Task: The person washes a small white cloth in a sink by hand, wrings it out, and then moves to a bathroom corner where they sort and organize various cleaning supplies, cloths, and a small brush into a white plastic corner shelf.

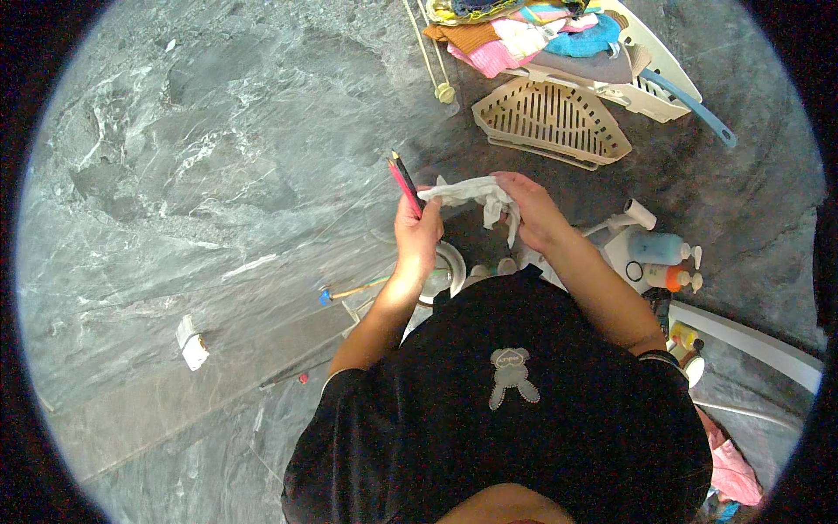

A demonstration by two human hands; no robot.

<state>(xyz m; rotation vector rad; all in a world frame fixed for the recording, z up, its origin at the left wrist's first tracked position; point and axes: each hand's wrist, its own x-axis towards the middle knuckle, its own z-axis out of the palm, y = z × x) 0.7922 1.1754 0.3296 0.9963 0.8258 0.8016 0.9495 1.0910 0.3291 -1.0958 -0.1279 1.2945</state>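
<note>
Between the left hand (417, 229), clasping red and black pencils (404, 184) and pinching one end, and the right hand (536, 212), pinching the other, hangs the white cloth (471, 190), crumpled, not yet smoothed, with a slotted basket (559, 122) beyond the right hand.

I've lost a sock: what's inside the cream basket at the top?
A heap of mixed-coloured fabrics, with a long blue handle jutting out beside it. What lies beneath the heap is covered.

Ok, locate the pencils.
In the head view, the red and black pencils jut from the left hand, just left of the white cloth.
</note>
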